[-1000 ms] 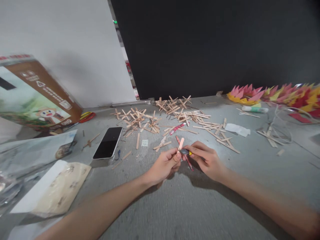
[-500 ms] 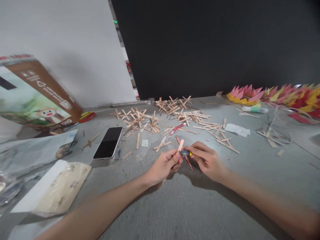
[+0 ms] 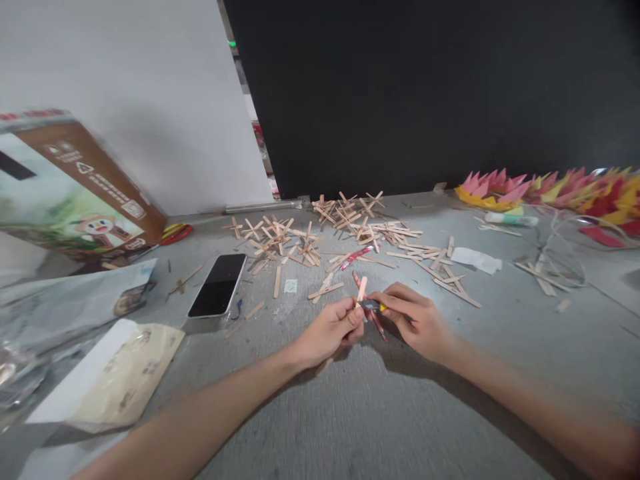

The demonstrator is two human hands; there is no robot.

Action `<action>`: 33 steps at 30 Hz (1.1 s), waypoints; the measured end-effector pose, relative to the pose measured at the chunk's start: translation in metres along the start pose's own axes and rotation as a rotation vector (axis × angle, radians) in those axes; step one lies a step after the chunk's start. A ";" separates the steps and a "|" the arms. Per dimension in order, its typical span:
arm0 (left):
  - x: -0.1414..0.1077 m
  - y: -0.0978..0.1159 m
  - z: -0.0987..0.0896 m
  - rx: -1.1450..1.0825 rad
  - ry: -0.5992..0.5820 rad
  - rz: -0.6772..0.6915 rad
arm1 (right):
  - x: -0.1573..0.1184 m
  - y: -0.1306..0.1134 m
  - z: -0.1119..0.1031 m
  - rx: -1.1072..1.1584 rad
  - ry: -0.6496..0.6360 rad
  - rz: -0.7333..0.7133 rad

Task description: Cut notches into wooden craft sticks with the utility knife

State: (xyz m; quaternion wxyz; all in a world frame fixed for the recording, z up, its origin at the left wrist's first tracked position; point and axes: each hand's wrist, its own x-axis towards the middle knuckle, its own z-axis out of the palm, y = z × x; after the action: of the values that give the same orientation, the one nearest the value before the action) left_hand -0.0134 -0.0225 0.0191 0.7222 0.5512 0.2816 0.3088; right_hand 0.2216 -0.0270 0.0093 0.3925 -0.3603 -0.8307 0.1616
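In the middle of the table, my left hand (image 3: pixel 336 329) is closed around a wooden craft stick (image 3: pixel 362 289), whose rounded end sticks up past the fingers. My right hand (image 3: pixel 415 320) pinches a small tool with a yellow handle and a dark flat blade, which looks like a utility knife (image 3: pixel 371 305). Its blade touches or nearly touches the stick beside my left thumb. Beneath the blade, a thin red patterned strip or tube (image 3: pixel 379 328) lies on the table. Most of the knife's handle is hidden by my right fingers.
Many craft sticks, several joined as crosses, form a pile (image 3: pixel 280 237) ahead. A phone (image 3: pixel 218 285) and a plastic packet (image 3: pixel 127 377) lie left, near a printed box (image 3: pixel 85 193). Right are a glue stick (image 3: pixel 511 219), white paper (image 3: pixel 476 259) and colourful paper crowns (image 3: pixel 493 190).
Both hands keep almost the same place and grip. The blade and stick have shifted only very slightly against each other, and the whole view has moved a little.
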 end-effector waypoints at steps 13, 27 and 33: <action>-0.002 -0.005 0.003 -0.030 0.004 0.057 | 0.000 0.001 0.000 0.034 -0.001 -0.030; -0.002 -0.007 0.005 -0.014 0.009 0.053 | 0.001 -0.002 -0.001 0.018 0.013 -0.051; -0.004 -0.005 0.006 -0.009 0.025 0.061 | 0.001 -0.002 -0.001 0.032 0.006 -0.027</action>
State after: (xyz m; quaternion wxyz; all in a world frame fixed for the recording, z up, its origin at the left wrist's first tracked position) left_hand -0.0107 -0.0299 0.0159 0.7112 0.5524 0.2722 0.3391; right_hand 0.2207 -0.0278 0.0114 0.4030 -0.3431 -0.8316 0.1683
